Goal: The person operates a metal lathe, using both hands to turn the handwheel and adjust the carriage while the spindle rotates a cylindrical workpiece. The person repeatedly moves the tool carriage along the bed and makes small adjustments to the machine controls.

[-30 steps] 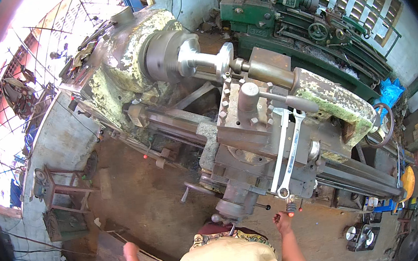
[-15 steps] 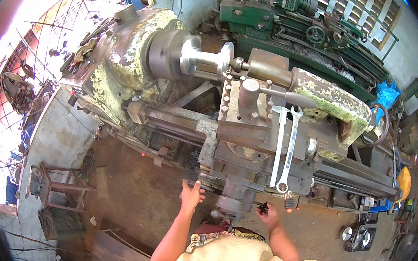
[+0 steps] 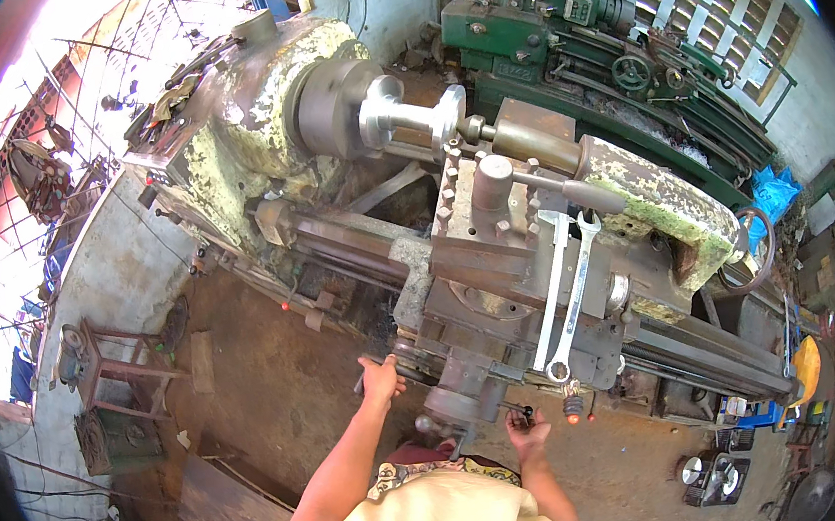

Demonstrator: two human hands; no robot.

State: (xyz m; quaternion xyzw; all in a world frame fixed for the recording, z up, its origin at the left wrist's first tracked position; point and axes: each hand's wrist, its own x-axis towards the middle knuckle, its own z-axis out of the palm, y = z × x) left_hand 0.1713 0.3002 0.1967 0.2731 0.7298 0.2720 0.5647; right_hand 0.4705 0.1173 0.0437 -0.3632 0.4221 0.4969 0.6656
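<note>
My left hand (image 3: 381, 379) is closed at the lathe carriage's front, around a dark handle (image 3: 358, 387) that pokes out on its left. To the right of the cross-slide's round dial (image 3: 454, 405), my right hand (image 3: 529, 435) has its fingers curled about a black-knobbed crank handle (image 3: 525, 412). A shiny spool-shaped metal workpiece (image 3: 412, 116) sits between the smeared chuck (image 3: 334, 108) and the tailstock centre (image 3: 474, 128). In front of it stands the tool post (image 3: 493, 185) with its clamp lever. A caliper (image 3: 553, 288) and a combination spanner (image 3: 576, 295) lie side by side on the carriage.
The peeling headstock (image 3: 234, 127) rises on the left and the tailstock (image 3: 646, 178) on the right, with a handwheel (image 3: 760, 246). Behind is a green lathe (image 3: 507, 41). A stool frame (image 3: 126, 369) stands at left; round metal parts (image 3: 728, 477) lie on the floor at right.
My left hand has shifted slightly, and the dark handle now shows on its left. My right hand has dropped a little, its fingers looser about the knob. The view has tilted slightly.
</note>
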